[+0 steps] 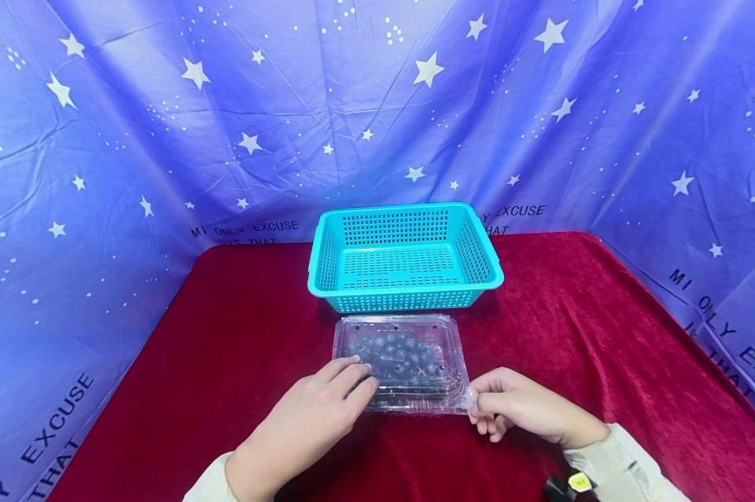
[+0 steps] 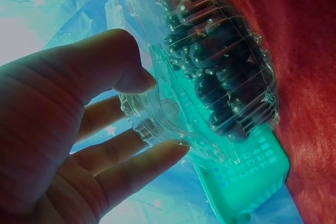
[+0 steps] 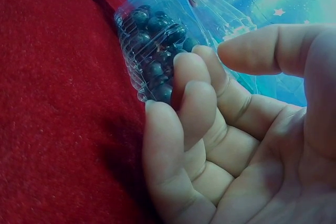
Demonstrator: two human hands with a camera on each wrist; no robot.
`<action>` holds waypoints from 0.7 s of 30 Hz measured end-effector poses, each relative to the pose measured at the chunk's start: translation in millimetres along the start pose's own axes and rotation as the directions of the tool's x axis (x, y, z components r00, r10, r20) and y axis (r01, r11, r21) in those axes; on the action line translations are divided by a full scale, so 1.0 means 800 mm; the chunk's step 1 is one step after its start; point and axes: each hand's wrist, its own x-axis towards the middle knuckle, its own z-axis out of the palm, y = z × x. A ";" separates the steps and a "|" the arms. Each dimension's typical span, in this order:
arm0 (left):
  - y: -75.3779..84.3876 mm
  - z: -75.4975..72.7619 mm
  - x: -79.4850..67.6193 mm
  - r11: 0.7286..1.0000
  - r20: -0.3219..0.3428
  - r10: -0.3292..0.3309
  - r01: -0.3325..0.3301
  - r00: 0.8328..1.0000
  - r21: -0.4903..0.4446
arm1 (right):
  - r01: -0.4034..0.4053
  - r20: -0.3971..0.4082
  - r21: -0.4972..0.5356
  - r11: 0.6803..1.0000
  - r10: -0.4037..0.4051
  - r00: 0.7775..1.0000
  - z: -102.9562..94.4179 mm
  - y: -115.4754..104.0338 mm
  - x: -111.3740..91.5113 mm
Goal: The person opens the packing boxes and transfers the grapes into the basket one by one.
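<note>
A clear plastic clamshell box (image 1: 449, 341) of dark grapes (image 1: 399, 352) lies on red cloth, its lid over the fruit. At its near left corner, my left hand (image 1: 317, 408) lays its fingers across the lid. The left wrist view shows the left thumb (image 2: 128, 64) bent against the lid's rim, with clear plastic between it and the fingers. My right hand (image 1: 518, 408) pinches the near right corner of the box between thumb and index finger; its other fingers (image 3: 197, 111) curl loosely below. Dark grapes (image 3: 160, 30) show through the ribbed side wall.
Just behind the box stands a turquoise perforated basket (image 1: 405, 300) with nothing in it. Red velvet cloth (image 1: 226, 335) covers the table. A blue curtain with white stars (image 1: 327, 84) encloses the back and sides. Near the right sleeve lies a black object with a yellow label (image 1: 580, 482).
</note>
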 end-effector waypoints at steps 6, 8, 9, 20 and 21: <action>-0.004 -0.003 0.001 1.000 -0.032 0.008 -0.009 0.999 -0.005 | 0.004 0.001 -0.010 1.000 -0.004 1.000 -0.002 0.003 0.000; -0.005 -0.004 0.001 1.000 -0.024 0.005 -0.005 1.000 -0.020 | 0.006 0.004 -0.008 1.000 -0.006 1.000 -0.002 0.004 0.001; -0.005 -0.004 0.001 1.000 -0.013 0.002 -0.002 1.000 -0.028 | 0.007 0.007 -0.005 1.000 -0.007 1.000 -0.003 0.004 0.001; -0.007 -0.003 0.001 0.999 0.005 -0.021 0.021 1.000 -0.047 | 0.008 0.009 0.005 1.000 -0.009 1.000 -0.002 0.006 0.002; -0.008 -0.003 0.001 0.998 0.005 -0.020 0.021 1.000 -0.051 | 0.008 0.008 0.006 1.000 -0.008 1.000 -0.002 0.006 0.002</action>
